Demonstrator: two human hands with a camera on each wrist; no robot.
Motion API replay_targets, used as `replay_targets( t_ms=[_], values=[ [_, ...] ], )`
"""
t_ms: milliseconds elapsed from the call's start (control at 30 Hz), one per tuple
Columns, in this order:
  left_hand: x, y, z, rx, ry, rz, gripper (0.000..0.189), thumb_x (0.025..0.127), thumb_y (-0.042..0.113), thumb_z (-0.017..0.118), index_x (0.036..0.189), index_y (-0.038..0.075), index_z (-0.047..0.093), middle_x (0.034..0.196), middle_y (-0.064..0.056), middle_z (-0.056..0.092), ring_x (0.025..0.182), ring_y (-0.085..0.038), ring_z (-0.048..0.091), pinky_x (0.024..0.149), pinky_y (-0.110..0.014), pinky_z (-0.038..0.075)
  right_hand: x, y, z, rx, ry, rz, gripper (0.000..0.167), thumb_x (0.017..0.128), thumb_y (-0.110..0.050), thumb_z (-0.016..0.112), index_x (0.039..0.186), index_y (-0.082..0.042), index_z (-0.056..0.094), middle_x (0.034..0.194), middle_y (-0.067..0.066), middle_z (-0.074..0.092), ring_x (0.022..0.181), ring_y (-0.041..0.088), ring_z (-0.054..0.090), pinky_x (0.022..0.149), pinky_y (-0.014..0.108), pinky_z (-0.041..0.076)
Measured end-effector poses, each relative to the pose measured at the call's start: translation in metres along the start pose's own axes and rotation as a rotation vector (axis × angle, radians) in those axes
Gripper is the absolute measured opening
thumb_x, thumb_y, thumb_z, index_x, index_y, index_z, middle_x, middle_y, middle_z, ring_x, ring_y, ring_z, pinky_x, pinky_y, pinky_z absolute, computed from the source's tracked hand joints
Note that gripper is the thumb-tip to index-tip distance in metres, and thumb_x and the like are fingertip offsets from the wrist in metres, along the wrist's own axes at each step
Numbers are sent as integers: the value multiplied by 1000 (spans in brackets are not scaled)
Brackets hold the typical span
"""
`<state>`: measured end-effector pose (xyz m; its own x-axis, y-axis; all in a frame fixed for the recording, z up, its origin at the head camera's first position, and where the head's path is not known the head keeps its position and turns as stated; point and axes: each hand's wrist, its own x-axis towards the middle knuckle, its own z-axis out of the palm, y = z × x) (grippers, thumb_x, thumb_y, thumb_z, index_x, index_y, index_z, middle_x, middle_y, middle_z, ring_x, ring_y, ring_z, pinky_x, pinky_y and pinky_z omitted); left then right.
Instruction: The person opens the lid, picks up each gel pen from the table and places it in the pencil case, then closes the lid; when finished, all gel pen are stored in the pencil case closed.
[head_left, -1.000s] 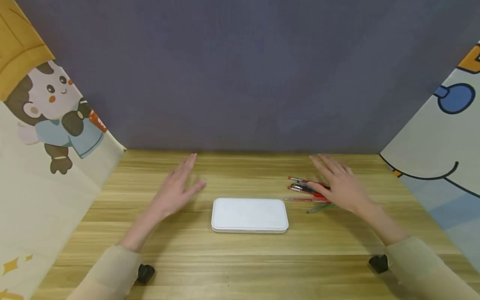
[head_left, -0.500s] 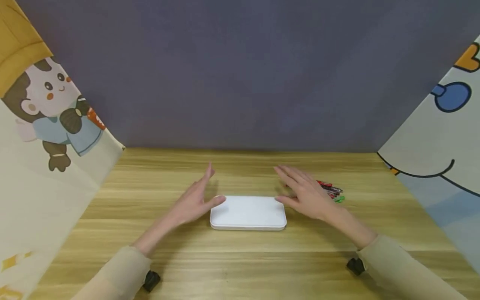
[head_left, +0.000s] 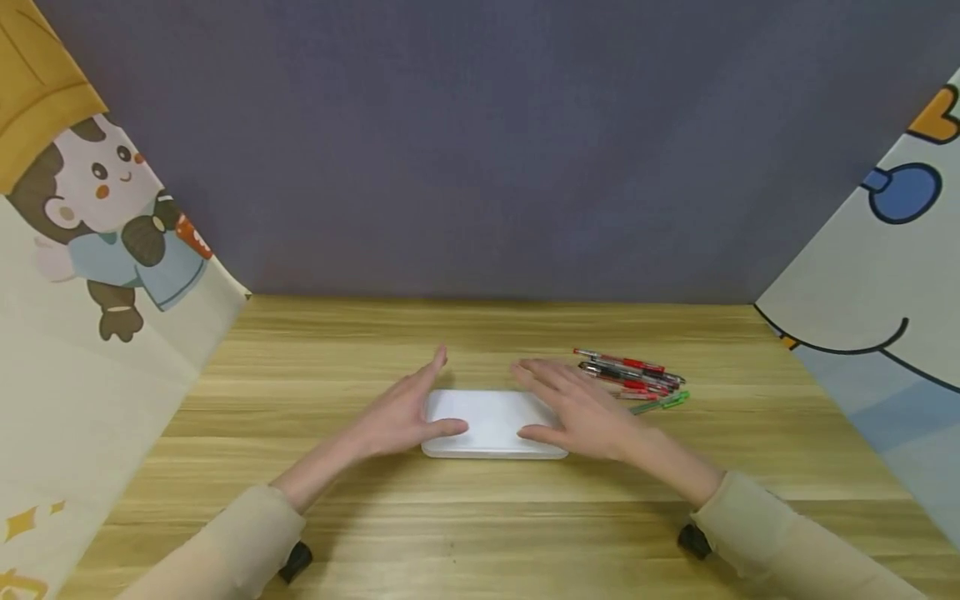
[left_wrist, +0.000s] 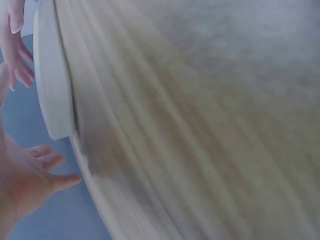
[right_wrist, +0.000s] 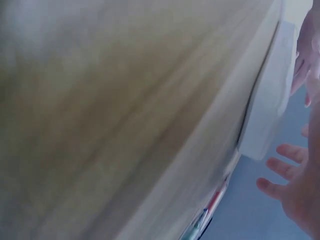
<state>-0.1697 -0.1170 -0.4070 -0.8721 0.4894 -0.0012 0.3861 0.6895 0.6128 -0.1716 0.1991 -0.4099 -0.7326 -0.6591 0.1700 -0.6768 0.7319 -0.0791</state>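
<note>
A flat white rectangular case (head_left: 495, 422) with rounded corners lies closed on the wooden table. At its left end is my left hand (head_left: 401, 415), fingers extended and thumb over the top. My right hand (head_left: 588, 417) is likewise at the right end, its thumb above the lid. In the left wrist view, a gap shows between the left fingers (left_wrist: 55, 162) and the case (left_wrist: 55, 80). The right wrist view has the right fingers (right_wrist: 280, 170) apart from the case (right_wrist: 270, 95) too. Whether either thumb touches the lid, I cannot tell.
Several pens (head_left: 630, 377) with red, black and green parts lie in a loose pile behind and right of the case. A dark grey panel (head_left: 495, 150) stands along the table's (head_left: 465, 533) back edge. Printed cloths hang on both sides.
Both hands have moved inward and toward me, from far apart to the two ends of the case. The pens, earlier partly covered by the right hand, now show. The case stays put.
</note>
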Motion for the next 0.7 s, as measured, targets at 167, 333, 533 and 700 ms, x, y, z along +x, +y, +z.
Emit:
replay_targets(
  t_ms=[167, 333, 533, 700],
  values=[
    [-2, -2, 8, 17, -34, 7, 124, 81, 63, 78, 167, 12, 3, 169, -14, 30, 156, -37, 32, 127, -59, 28, 0, -9, 5, -23, -36, -28, 88, 94, -75, 50, 164, -26, 28, 166, 7, 40, 149, 34, 45, 117, 63, 41],
    [-5, -4, 15, 68, -31, 36, 130, 78, 60, 82, 166, 8, 2, 166, -16, 37, 155, -37, 33, 127, -63, 23, 0, -15, 9, -51, -64, -55, 88, 95, -76, 47, 165, -27, 25, 165, 7, 41, 148, 32, 46, 117, 62, 42],
    [-9, -7, 22, 84, -19, 31, 136, 75, 60, 84, 166, 8, -3, 167, -22, 30, 151, -41, 38, 129, -61, 19, -2, -19, 11, -97, -94, -97, 86, 97, -73, 47, 165, -27, 23, 165, 11, 40, 147, 35, 46, 116, 59, 44],
    [-12, -9, 27, 124, 3, 35, 136, 76, 61, 84, 166, 9, -4, 167, -22, 32, 151, -40, 40, 129, -60, 19, -4, -21, 11, -132, -92, -125, 86, 98, -69, 50, 165, -23, 24, 166, 14, 37, 146, 37, 48, 114, 59, 47]
  ],
)
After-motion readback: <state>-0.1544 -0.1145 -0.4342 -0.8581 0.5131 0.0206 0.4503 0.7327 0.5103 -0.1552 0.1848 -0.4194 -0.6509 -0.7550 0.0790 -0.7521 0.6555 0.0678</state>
